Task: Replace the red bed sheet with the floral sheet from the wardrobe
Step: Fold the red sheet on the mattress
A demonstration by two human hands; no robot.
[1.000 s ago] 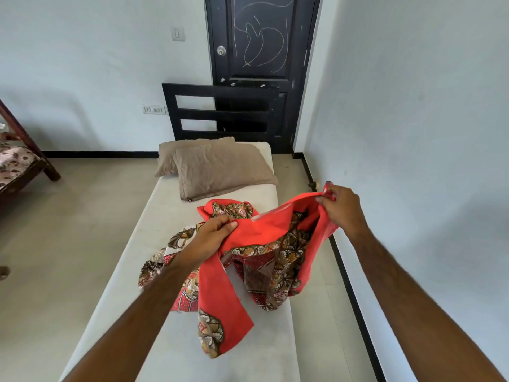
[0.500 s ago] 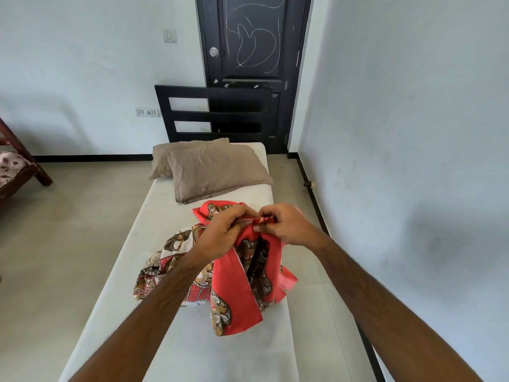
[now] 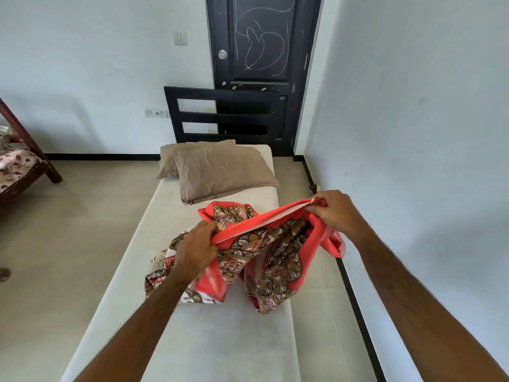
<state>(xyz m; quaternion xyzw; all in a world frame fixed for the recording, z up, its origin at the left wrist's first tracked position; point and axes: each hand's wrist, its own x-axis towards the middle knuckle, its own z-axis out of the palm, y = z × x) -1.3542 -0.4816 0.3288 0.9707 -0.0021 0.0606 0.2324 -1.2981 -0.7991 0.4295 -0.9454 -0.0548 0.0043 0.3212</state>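
Only chalk scribbles on the black door [image 3: 263, 40] show, no readable words. Both arms reach forward: the left hand [image 3: 197, 250] and right hand [image 3: 334, 215] each pinch the floral sheet [image 3: 271, 255] by its red edge, stretching it above the bare mattress [image 3: 209, 340].

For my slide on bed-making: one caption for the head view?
Both hands, left hand and right hand, stretch the floral sheet edge above a bare mattress.

Bare white bed [image 3: 209, 346]: two tan pillows [image 3: 220, 172] overlapped at the headboard end, bunched floral sheet [image 3: 264, 260] mid-mattress, its lower folds lying on the mattress.
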